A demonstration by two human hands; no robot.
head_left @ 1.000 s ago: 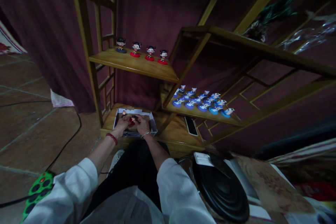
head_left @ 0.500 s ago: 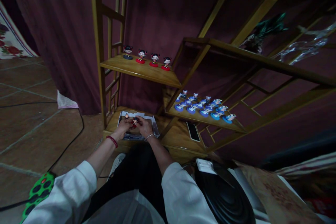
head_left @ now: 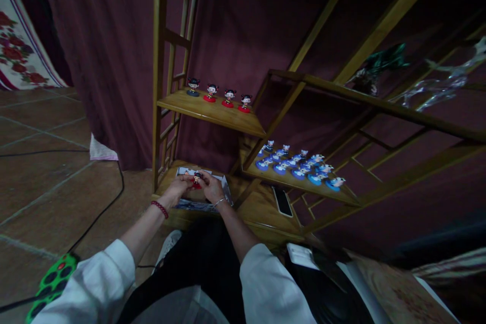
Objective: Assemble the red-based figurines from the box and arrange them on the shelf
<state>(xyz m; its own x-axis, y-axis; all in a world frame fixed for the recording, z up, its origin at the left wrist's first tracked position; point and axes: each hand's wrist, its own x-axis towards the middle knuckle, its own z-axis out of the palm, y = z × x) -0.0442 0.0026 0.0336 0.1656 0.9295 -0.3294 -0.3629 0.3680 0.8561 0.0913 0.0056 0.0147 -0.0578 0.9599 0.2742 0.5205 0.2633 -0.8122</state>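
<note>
Between my two hands is a small figurine (head_left: 197, 179) with black hair and a red base. The fingers of my left hand (head_left: 181, 186) pinch it from the left, and my right hand (head_left: 211, 188) grips it from the right. Both hands are above an open shallow box (head_left: 226, 187) on the lowest shelf. Another little figurine (head_left: 186, 172) shows at the box's back left, partly hidden behind my left hand. On the shelf above stand several similar figurines (head_left: 229, 97), most on red bases and one on a dark base.
Several blue and purple figurines (head_left: 298, 171) crowd the middle shelf at right. A phone (head_left: 283, 201) lies on the lowest shelf. Slanting wooden shelf bars (head_left: 284, 101) frame the space. A green power strip (head_left: 55, 278) and a black cable (head_left: 99, 210) lie on the floor at left.
The view has shifted, so the shelves appear slightly lower and farther right. My hands stay over the box with the figurine, which is lifted a little clearer into view.
</note>
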